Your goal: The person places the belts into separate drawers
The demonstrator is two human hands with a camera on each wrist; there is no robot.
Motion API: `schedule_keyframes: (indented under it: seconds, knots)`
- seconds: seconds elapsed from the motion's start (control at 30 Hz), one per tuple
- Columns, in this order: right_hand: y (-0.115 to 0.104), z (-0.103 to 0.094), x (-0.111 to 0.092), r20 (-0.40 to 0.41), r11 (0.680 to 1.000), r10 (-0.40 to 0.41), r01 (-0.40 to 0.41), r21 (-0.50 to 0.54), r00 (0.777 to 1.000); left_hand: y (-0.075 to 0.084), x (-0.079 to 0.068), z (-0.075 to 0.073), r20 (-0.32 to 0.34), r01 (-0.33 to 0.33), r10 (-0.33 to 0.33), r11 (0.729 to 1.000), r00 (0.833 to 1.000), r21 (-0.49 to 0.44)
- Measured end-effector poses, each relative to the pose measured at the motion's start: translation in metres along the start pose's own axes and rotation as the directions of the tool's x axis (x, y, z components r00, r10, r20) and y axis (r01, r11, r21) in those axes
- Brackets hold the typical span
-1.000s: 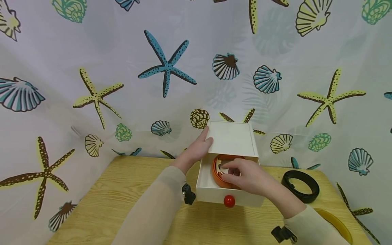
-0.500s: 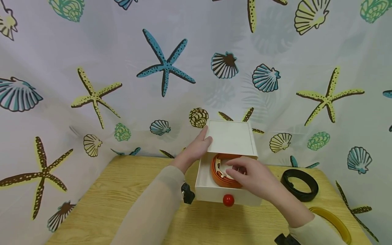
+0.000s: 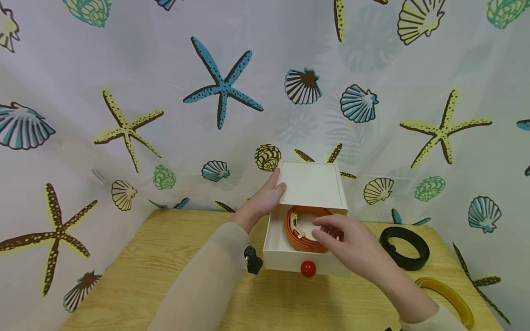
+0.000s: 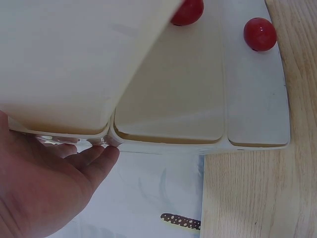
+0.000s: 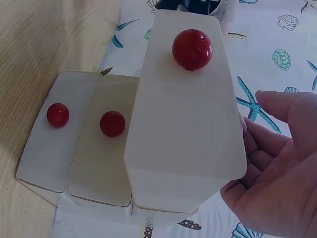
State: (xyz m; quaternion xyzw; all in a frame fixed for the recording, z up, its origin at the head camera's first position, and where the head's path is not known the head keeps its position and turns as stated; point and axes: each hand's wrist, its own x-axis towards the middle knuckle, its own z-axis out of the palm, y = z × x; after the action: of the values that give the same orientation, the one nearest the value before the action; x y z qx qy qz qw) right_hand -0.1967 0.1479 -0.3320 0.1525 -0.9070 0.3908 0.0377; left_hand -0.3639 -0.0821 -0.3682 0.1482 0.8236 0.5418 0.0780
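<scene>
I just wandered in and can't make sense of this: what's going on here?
A person's left hand rests against the side of a white drawer unit on a wooden table. Its top drawer is pulled out, with a coiled orange belt inside. The right hand is over the drawer, at the belt; whether it touches it, I can't tell. A black belt and a yellow belt lie to the right.

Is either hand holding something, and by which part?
Apparently nothing is held. The left hand rests against the left side of the white cabinet; the right hand is over the orange belt in the open drawer.
</scene>
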Motion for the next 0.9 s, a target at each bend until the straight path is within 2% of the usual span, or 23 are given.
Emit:
schedule_keyframes:
  seconds: [0.47, 0.73, 0.9]
  knots:
    - [-0.004, -0.004, -0.019, -0.047, 0.997, 0.068, -0.066, 0.032, 0.997, 0.000, 0.002, 0.000, -0.004, 0.003, -0.003, 1.000, 1.000, 0.001]
    - [-0.010, -0.002, -0.028, -0.020, 0.989, 0.130, -0.128, 0.077, 0.991, 0.002, 0.000, 0.000, -0.003, 0.004, -0.004, 1.000, 1.000, -0.001]
    - [-0.012, -0.003, -0.032, -0.008, 0.988, 0.128, -0.127, 0.087, 0.992, 0.003, -0.001, 0.001, -0.004, 0.011, -0.011, 1.000, 1.000, -0.004]
